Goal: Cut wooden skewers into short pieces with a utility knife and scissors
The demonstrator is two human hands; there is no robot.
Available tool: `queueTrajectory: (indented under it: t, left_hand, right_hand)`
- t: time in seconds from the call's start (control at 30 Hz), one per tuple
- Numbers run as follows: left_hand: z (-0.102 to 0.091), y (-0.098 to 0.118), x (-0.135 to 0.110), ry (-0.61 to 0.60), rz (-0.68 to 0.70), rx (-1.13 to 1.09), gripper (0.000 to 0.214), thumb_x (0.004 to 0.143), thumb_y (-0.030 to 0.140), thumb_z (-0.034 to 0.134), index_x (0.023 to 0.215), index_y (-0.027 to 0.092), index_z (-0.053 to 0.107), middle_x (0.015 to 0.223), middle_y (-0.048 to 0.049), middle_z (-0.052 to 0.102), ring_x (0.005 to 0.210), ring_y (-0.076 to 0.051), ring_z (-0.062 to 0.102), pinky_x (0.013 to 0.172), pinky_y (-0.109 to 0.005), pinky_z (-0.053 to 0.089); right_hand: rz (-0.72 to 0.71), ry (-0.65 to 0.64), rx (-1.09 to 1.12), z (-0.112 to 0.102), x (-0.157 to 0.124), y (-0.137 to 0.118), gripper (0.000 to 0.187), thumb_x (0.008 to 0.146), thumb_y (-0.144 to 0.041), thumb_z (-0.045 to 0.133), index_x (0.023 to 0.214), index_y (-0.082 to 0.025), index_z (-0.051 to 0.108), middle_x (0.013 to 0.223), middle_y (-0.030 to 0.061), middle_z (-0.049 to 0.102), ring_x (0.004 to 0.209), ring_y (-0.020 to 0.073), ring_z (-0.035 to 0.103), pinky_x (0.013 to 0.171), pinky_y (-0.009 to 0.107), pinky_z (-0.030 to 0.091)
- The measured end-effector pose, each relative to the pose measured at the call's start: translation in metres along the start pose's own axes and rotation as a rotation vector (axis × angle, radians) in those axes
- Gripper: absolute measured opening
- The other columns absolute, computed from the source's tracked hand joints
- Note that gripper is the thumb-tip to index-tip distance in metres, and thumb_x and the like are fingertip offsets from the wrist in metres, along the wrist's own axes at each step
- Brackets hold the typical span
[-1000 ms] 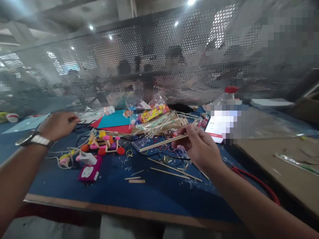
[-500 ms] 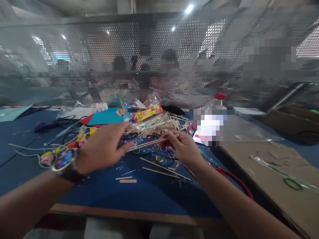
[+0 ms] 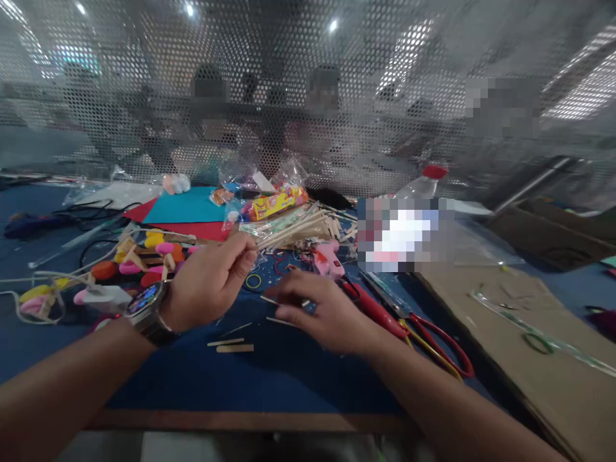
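Note:
My left hand [image 3: 212, 282] is closed in a pinch on a bundle of thin wooden sticks [image 3: 283, 232] that point up and to the right. A watch [image 3: 145, 301] sits on that wrist. My right hand [image 3: 322, 314] is low over the blue table [image 3: 269, 378], its fingertips at loose thin sticks [image 3: 276, 320] lying there; the fingers are smeared by motion. A short flat stick [image 3: 234, 348] lies just in front of both hands. Behind them is a heap of wooden sticks [image 3: 312, 224].
A model of sticks and coloured balls [image 3: 144, 260] stands at the left. A pink glue gun [image 3: 330, 256], red-handled scissors [image 3: 433, 337], coloured paper [image 3: 187, 208], a clay packet [image 3: 274, 205], a red-capped bottle [image 3: 426, 183] and brown cardboard [image 3: 529, 321] lie around. People sit behind a perforated screen [image 3: 308, 96].
My left hand came across from the far left and took the stick bundle from my right hand. My right hand dropped to the loose sticks on the table.

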State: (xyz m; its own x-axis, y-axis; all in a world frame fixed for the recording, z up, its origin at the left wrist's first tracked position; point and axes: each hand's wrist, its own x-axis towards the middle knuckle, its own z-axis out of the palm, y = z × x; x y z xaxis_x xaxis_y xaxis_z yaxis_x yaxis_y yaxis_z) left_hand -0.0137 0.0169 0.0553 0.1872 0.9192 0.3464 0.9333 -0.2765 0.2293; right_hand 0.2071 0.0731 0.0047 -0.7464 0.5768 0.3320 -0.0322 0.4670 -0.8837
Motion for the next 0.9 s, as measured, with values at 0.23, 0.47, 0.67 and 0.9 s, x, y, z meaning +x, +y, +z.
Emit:
queueTrajectory:
  t: [0.23,0.47,0.67,0.9]
  left_hand:
    - [0.019,-0.008,-0.008,-0.139,0.023,0.062,0.033,0.105,0.041,0.028,0.094,0.023,0.053,0.077,-0.0025,0.068,0.069,-0.021,0.065,0.058,-0.032,0.032]
    - [0.02,-0.008,-0.006,-0.274,0.014,0.114,0.036,0.105,0.041,0.026,0.091,0.022,0.053,0.073,-0.0042,0.067,0.064,-0.023,0.062,0.055,-0.033,0.023]
    - [0.02,-0.011,-0.004,-0.317,0.004,0.094,0.038,0.103,0.043,0.03,0.079,0.023,0.051,0.063,-0.002,0.059,0.059,-0.021,0.056,0.055,-0.034,0.021]
    - [0.022,-0.014,-0.002,-0.336,-0.014,0.094,0.036,0.102,0.042,0.032,0.078,0.023,0.052,0.062,-0.0021,0.057,0.059,-0.021,0.055,0.055,-0.034,0.023]
  right_hand:
    - [-0.24,-0.551,-0.508,0.027,-0.003,-0.006,0.03,0.102,-0.025,0.06,0.129,-0.019,0.07,0.138,0.0072,0.068,0.13,0.0244,0.052,0.114,0.046,0.04]
    - [-0.208,-0.612,-0.641,0.03,0.0,-0.005,0.034,0.102,-0.024,0.059,0.136,-0.022,0.065,0.141,0.0034,0.067,0.135,0.0297,0.047,0.108,0.051,0.039]
    - [-0.301,-0.496,-0.59,0.031,-0.004,0.01,0.029,0.102,-0.013,0.052,0.119,-0.02,0.074,0.125,0.0023,0.075,0.113,0.0246,0.056,0.099,0.042,0.044]
    - [-0.357,-0.382,-0.628,0.033,-0.005,0.02,0.028,0.098,-0.006,0.052,0.103,-0.017,0.077,0.106,0.0058,0.079,0.096,0.0219,0.06,0.09,0.037,0.05]
